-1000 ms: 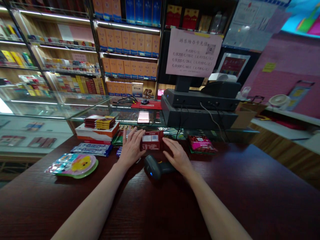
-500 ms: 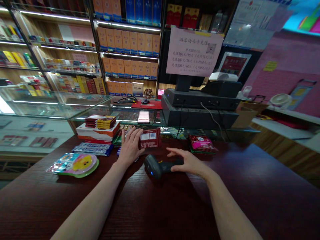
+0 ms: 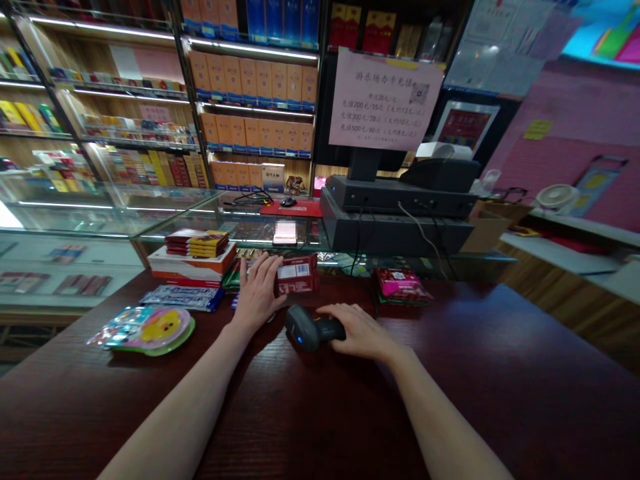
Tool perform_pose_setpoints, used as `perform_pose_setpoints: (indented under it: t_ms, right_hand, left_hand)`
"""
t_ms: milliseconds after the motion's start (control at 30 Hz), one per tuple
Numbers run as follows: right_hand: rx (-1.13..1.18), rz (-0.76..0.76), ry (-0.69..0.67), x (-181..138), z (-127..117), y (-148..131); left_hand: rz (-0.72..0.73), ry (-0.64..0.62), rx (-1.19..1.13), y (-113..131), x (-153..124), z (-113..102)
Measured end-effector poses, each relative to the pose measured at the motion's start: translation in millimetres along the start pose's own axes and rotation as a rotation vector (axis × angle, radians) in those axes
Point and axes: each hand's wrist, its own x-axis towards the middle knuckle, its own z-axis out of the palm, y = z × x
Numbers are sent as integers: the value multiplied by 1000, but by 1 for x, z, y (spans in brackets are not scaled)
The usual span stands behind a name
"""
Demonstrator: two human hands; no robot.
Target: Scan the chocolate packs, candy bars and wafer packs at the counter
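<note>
My left hand [image 3: 259, 288] lies over the left end of a brown snack packet [image 3: 299, 275], its thumb near the packet's lower edge. The packet's white barcode label faces me. My right hand [image 3: 359, 331] is wrapped round the handle of a dark barcode scanner [image 3: 303, 328], which lies sideways on the brown counter with its head to the left and a blue light lit. The scanner's head is just right of my left hand and nearer to me than the packet. Partly behind my left hand are a green packet and a blue-purple one.
On the left are a plate-shaped toy pack [image 3: 150, 328], blue wrappers [image 3: 183, 297] and a white-orange box [image 3: 193, 265] bearing small packets [image 3: 197, 244]. A pink-red packet [image 3: 401, 285] lies to the right. Behind stand the till [image 3: 397, 223], a glass case and stocked shelves.
My right hand has moved left and closed round the scanner's handle, where before its fingers were spread above it. My left hand stays at the brown packet.
</note>
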Motion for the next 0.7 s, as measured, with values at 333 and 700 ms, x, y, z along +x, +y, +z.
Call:
perform_pose_setpoints:
  t_ms: [333,700]
  right_hand:
    - [6,5,97,-3,-13,5]
    - [208,71,221,-12,-35,24]
  left_hand:
    - [-10,17,-1,0,-1,1]
    - [-11,19,31,0,-1,3]
